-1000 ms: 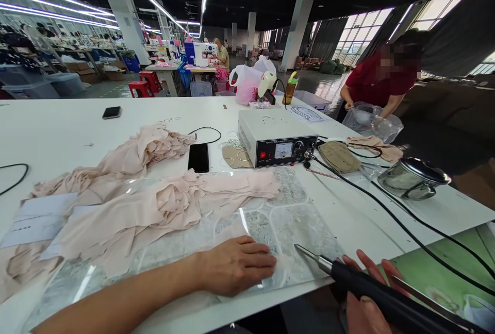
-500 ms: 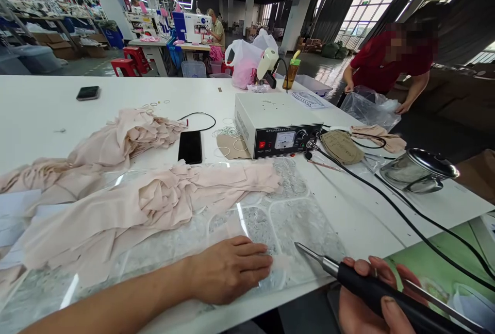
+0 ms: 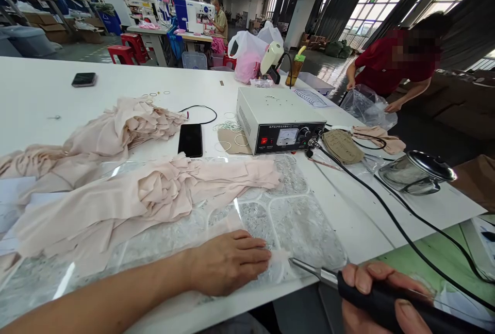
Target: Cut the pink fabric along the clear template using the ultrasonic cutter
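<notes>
My left hand (image 3: 230,263) lies flat, fingers stretched out together, on a thin pale beige fabric piece (image 3: 228,224) over the clear-patterned mat (image 3: 305,220). A small bit of that fabric shows past the fingertips. In my right hand (image 3: 361,319) is a handheld ultrasonic cutting tool (image 3: 328,276) with a black handle and a tapered metal tip. Its tip points left and sits at the fabric's edge, just right of my left fingers; contact is hard to tell. A thin metal strip shows beside the handle. Bunched beige fabric pieces (image 3: 162,189) lie beyond my left forearm.
A control box (image 3: 286,117) stands mid-table, its black cable (image 3: 371,192) running right. Around it are a phone (image 3: 190,140), a metal-lidded jug (image 3: 413,174) and brown pads (image 3: 342,147). Another beige pile (image 3: 116,122) lies left. A co-worker (image 3: 398,61) holds a plastic bag at right.
The tool in my right hand has moved slightly left and down, its tip now at the fabric by my left fingertips. My left hand stays nearly in place. The view has shifted a little.
</notes>
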